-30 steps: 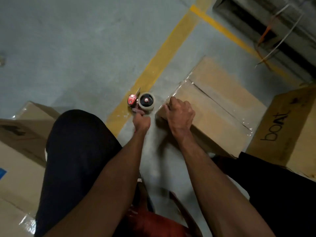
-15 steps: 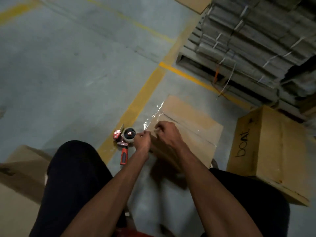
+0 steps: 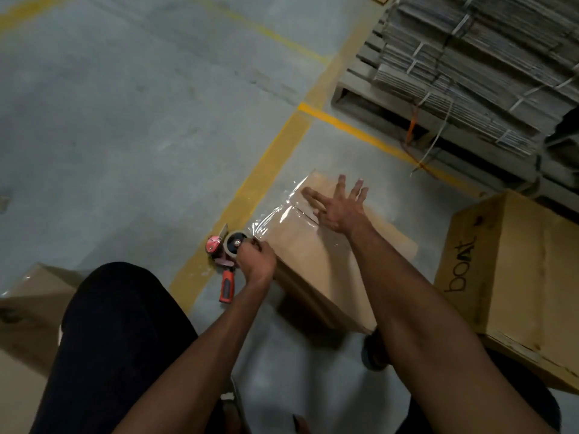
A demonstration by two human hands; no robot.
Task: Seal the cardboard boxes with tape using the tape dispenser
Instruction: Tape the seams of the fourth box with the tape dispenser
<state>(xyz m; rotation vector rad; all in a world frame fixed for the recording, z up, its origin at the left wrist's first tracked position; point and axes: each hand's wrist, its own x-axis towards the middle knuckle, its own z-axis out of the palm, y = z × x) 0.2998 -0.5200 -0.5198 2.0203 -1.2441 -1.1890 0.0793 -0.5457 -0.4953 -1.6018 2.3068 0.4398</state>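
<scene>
A brown cardboard box (image 3: pixel 300 261) lies on the floor in front of me, with clear tape (image 3: pixel 279 214) shining across its near left end. The red tape dispenser (image 3: pixel 227 255) rests on the floor at the box's left corner, its roll up and its handle pointing toward me. My left hand (image 3: pixel 255 261) is curled at the roll, pinching the tape where it leaves the dispenser. On the top of the box lies my right hand (image 3: pixel 338 205), fingers spread flat over the taped seam.
A second box marked "boat" (image 3: pixel 513 277) stands at the right. Another box (image 3: pixel 28 308) sits at the left by my knee. A pallet of strapped flat cardboard (image 3: pixel 470 64) fills the upper right. Yellow lines (image 3: pixel 250 195) cross the grey floor.
My right hand has left the box's near corner and moved up onto the top, fingers now spread flat. My left hand stays at the dispenser's roll. The camera has tilted up.
</scene>
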